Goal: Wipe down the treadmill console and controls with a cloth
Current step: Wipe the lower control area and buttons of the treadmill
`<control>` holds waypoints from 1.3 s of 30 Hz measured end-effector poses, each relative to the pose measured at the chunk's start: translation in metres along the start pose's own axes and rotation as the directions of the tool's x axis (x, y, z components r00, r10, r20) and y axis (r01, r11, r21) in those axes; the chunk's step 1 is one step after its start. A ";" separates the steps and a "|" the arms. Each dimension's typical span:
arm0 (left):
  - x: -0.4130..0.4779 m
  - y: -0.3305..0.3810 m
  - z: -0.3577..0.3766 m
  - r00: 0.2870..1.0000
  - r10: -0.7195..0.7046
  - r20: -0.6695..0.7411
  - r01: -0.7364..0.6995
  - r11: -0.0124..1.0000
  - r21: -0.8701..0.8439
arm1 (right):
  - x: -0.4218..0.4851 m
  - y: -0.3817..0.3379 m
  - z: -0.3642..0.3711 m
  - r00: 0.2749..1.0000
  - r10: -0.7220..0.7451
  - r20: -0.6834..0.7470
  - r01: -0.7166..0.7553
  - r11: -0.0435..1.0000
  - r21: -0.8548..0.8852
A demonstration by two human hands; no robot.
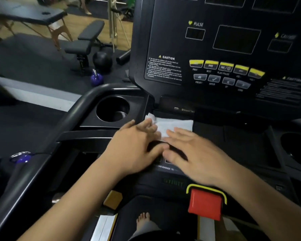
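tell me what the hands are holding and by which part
Nothing is gripped: the left hand and right hand lie open and flat, fingertips on the near edge of the white cloth.

Bare forearms, bare foot (143, 219) — grey trouser leg (146, 229)

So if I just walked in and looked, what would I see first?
Probably the two hands in the middle, the left hand and right hand, spread flat over a white cloth on the treadmill's lower panel. Next, the bright red stop button with its yellow edge, near the bottom right. Above, a row of yellow buttons glows against the dark console.
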State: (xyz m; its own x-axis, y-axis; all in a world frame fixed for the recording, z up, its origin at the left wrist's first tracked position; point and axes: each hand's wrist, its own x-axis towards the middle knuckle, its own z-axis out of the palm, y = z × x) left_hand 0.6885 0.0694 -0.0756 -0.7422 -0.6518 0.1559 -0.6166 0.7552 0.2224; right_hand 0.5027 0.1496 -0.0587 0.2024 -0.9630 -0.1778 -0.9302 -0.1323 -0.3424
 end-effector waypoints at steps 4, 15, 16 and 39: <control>0.006 -0.001 -0.002 0.977 -0.098 0.187 0.100 0.995 -0.001 | 0.013 0.007 -0.006 0.999 0.033 -0.022 -0.033 0.999 0.003; 0.012 0.002 -0.005 0.953 -0.075 0.295 0.068 0.997 0.034 | 0.020 0.010 -0.009 1.000 0.023 -0.021 -0.022 1.000 0.003; 0.014 0.002 -0.006 0.955 -0.069 0.288 0.064 0.998 0.029 | 0.022 0.010 -0.011 0.999 0.020 -0.027 -0.020 1.000 -0.006; 0.000 0.007 -0.027 0.974 0.039 0.222 -0.079 0.982 0.171 | 0.009 0.005 -0.008 0.999 -0.032 0.019 0.030 0.998 0.057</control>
State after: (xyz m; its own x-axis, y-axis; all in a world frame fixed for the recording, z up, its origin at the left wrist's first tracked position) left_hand 0.6907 0.0726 -0.0483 -0.8056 -0.5900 -0.0533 -0.5922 0.8047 0.0419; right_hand 0.4973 0.1388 -0.0546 0.2376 -0.9537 -0.1846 -0.9045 -0.1479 -0.3999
